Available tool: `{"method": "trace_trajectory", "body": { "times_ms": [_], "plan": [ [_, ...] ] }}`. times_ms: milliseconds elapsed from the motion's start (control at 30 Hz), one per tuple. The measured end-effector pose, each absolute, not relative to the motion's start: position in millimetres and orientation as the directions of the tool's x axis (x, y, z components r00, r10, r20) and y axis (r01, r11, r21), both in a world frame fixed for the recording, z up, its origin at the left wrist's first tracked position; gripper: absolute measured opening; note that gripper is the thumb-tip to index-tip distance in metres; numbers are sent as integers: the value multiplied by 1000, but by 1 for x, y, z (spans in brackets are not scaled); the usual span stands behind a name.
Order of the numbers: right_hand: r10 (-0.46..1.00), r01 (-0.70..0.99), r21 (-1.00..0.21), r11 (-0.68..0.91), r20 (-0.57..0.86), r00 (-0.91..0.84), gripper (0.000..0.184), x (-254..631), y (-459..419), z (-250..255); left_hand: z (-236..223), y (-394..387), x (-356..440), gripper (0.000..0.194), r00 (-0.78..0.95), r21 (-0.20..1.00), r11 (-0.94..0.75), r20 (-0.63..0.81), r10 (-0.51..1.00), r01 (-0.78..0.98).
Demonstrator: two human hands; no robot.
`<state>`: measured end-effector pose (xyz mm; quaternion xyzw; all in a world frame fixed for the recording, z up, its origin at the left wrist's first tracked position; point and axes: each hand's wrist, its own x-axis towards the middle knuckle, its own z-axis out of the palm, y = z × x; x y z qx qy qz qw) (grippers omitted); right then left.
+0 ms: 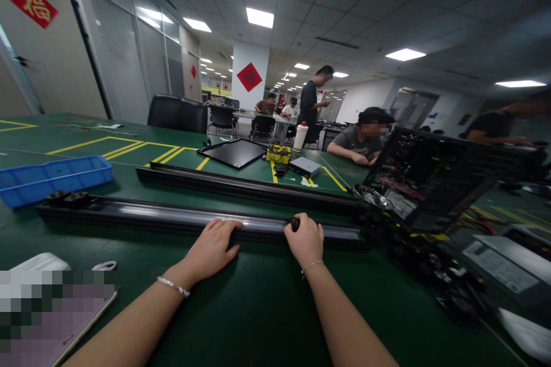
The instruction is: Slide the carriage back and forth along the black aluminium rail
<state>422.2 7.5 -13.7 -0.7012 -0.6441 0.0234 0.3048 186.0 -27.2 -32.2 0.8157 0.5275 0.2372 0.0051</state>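
Note:
A long black rail with a shiny channel (163, 215) lies across the green table in front of me. My left hand (214, 249) rests on its near edge, fingers stretched out and thumb apart. Further right, my right hand (306, 238) pinches a small black part (295, 223) over the channel; its exact kind is hidden by my fingers. Several similar dark parts (71, 198) sit on the rail's left end. A second black rail (241, 186) lies parallel just behind.
A blue bin (55, 175) stands at left. An open computer case (434, 183) and a pile of black parts (439, 269) are at right, near a power-supply-like box (508, 264). Behind lie a black panel (232, 153), a grey box (305, 167) and a white bottle (300, 137). A person (359, 137) leans on the table.

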Motion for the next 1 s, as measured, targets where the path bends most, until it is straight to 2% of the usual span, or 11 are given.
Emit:
{"method": "trace_trajectory", "body": {
  "times_ms": [1000],
  "plan": [
    [917, 898, -441, -4, 357, 179, 22, 428, 8, -15, -31, -28, 186, 41, 334, 251, -448, 389, 858, 858]
  ]
}}
